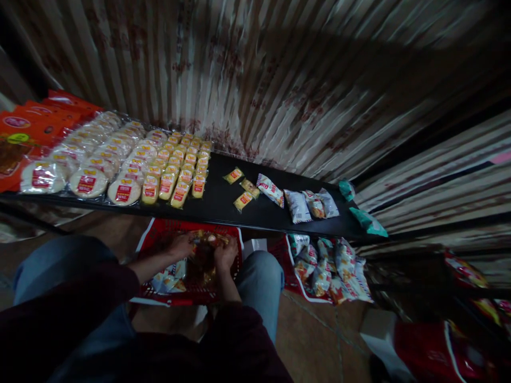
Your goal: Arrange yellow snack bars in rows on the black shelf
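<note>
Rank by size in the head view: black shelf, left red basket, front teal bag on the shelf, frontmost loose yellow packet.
1. Black shelf
2. Left red basket
3. Front teal bag
4. Frontmost loose yellow packet

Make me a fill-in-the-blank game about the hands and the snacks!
1. The left hand and right hand are inside a red ____.
2. The shelf is coloured ____.
3. In the picture, the round white snacks lie to the ____ of the small yellow snacks.

Missing words: basket; black; left.
</note>
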Demonstrator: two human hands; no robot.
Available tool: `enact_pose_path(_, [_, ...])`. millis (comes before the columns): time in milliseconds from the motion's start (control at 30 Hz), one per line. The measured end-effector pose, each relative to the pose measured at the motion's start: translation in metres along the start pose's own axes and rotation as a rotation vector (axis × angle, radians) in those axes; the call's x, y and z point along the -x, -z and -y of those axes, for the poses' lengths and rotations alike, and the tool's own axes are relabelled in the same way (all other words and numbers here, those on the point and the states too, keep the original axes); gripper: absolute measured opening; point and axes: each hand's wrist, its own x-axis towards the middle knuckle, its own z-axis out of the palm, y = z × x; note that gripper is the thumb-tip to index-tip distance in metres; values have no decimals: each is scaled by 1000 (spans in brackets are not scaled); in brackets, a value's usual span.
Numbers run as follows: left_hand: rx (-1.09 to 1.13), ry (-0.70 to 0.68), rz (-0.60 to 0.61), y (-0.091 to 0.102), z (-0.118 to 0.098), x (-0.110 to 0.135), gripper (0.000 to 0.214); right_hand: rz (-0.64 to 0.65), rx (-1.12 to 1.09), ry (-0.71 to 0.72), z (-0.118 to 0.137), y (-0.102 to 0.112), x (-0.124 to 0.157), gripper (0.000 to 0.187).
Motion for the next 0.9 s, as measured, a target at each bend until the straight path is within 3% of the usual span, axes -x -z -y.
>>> enact_pose_path(233, [-28, 42, -13, -6, 5, -26, 36, 326, 48, 204, -2, -13, 13, 39])
enact_pose_path(400, [-71, 43, 1, -13, 2, -35, 40, 501, -22, 114, -7, -22, 18, 36])
enact_pose_path(700, [-39, -32, 84, -13, 6, -23, 47, 411, -157, -130, -16, -34, 17, 41])
enact_pose_path(900, [135, -64, 111, -16, 13, -12, 49, 385, -320, -235, -23, -40, 20, 38])
